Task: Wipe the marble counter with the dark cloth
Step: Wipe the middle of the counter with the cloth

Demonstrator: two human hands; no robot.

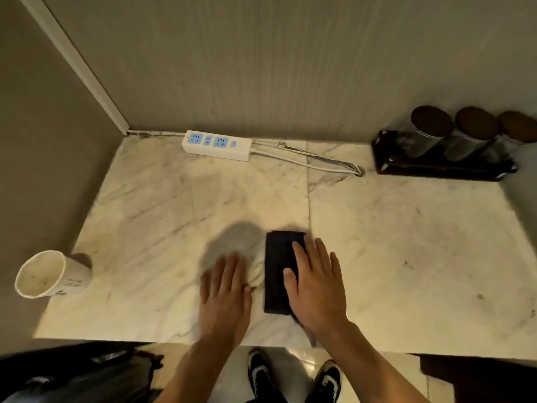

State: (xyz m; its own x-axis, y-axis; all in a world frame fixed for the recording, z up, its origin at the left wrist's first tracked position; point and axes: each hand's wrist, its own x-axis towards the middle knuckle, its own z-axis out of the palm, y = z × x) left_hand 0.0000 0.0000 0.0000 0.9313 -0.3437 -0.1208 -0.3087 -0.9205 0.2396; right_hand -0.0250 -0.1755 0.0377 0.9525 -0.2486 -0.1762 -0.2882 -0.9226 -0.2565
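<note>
The dark cloth (pixel 277 269) lies folded into a narrow rectangle on the marble counter (pixel 406 242), near its front edge. My right hand (pixel 316 283) rests flat on the cloth's right half, fingers spread and pointing away from me. My left hand (pixel 225 298) lies flat on the bare marble just left of the cloth, fingers apart, holding nothing. A slab seam runs across the counter right behind the cloth.
A paper cup (pixel 52 273) stands at the counter's left edge. A white power strip (pixel 216 145) with its cable (pixel 313 161) lies along the back wall. At the back right a dark tray (pixel 436 165) holds three lidded jars (pixel 430 129). Walls close the left and back.
</note>
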